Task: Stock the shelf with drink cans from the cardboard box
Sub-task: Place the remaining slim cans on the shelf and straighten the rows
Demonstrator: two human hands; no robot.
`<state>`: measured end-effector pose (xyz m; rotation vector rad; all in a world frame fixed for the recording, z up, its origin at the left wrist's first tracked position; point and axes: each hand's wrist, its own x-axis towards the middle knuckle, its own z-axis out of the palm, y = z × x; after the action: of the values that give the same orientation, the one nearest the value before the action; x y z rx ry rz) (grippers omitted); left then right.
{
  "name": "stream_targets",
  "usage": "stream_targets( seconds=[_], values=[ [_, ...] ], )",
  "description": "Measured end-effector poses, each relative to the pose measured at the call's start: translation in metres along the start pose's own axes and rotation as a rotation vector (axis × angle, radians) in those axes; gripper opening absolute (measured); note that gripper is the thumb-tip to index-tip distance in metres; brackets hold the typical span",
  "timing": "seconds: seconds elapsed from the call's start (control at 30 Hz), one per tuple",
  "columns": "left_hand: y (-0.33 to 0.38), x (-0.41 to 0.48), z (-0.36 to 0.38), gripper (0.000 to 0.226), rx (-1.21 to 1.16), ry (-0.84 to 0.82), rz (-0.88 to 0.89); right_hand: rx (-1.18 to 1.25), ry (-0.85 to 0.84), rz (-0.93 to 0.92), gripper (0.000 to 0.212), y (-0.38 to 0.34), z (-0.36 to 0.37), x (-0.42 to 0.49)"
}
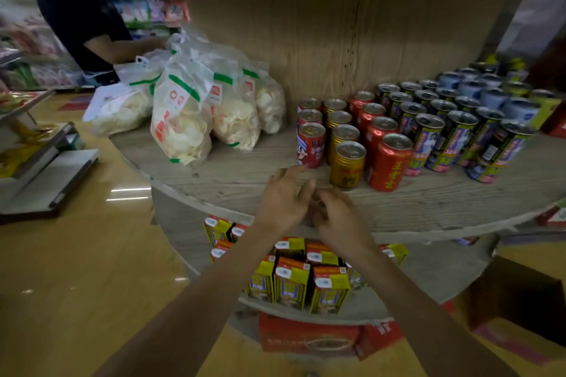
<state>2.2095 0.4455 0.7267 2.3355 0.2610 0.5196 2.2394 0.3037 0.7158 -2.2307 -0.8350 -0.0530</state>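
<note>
Before the red can (390, 164) with yellow Chinese characters, left hand (283, 202) hangs loose-fingered, right hand (338, 219) curled, grip unclear.

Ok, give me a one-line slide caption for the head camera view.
Left hand and right hand close together over the wooden shelf, before rows of drink cans.

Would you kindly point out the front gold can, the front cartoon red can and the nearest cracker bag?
front gold can (347, 167): head view, side wall.
front cartoon red can (311, 147): head view, printed side.
nearest cracker bag (180, 119): head view, front face.
</note>
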Motion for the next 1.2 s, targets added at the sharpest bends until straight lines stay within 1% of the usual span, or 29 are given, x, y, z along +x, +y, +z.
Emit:
stream_targets(
  seconds=[0.1,0.2,0.27,0.37,0.43,0.5,0.63,0.77,0.83,0.9,1.03,1.2],
  values=[
    [0.013,-0.041,0.008,0.057,0.103,0.004,0.067,-0.128,0.008,-0.115,0.014,0.014,-0.009,-0.035],
    [0.017,-0.085,0.028,0.055,0.141,0.042,0.095,-0.227,0.012,-0.189,0.011,0.030,-0.010,-0.071],
    [0.018,-0.112,0.043,0.049,0.153,0.064,0.072,-0.287,-0.027,-0.197,0.023,0.047,-0.005,-0.095],
    [0.016,-0.153,0.068,0.045,0.176,0.063,0.033,-0.349,-0.236,-0.145,0.039,0.078,0.011,-0.131],
    [0.009,-0.180,0.086,0.048,0.199,-0.017,-0.041,-0.372,-0.378,-0.087,0.046,0.097,0.022,-0.155],
    [-0.003,-0.205,0.105,0.053,0.254,-0.116,-0.111,-0.386,-0.473,-0.025,0.054,0.113,0.033,-0.177],
    [-0.029,-0.242,0.136,0.066,0.369,-0.286,-0.209,-0.366,-0.571,0.083,0.058,0.140,0.057,-0.211],
    [-0.056,-0.270,0.170,0.074,0.385,-0.435,-0.299,-0.331,-0.651,0.163,0.060,0.166,0.082,-0.239],
    [-0.069,-0.283,0.187,0.067,0.403,-0.539,-0.346,-0.324,-0.701,0.211,0.057,0.180,0.096,-0.252],
    [-0.090,-0.295,0.208,0.059,0.394,-0.594,-0.359,-0.312,-0.737,0.251,0.059,0.197,0.116,-0.262],
    [-0.135,-0.314,0.251,0.060,0.376,-0.654,-0.403,-0.299,-0.771,0.350,0.061,0.236,0.168,-0.280],
    [-0.210,-0.344,0.314,0.059,0.352,-0.754,-0.431,-0.285,-0.792,0.482,0.061,0.292,0.250,-0.318]
  ],
)
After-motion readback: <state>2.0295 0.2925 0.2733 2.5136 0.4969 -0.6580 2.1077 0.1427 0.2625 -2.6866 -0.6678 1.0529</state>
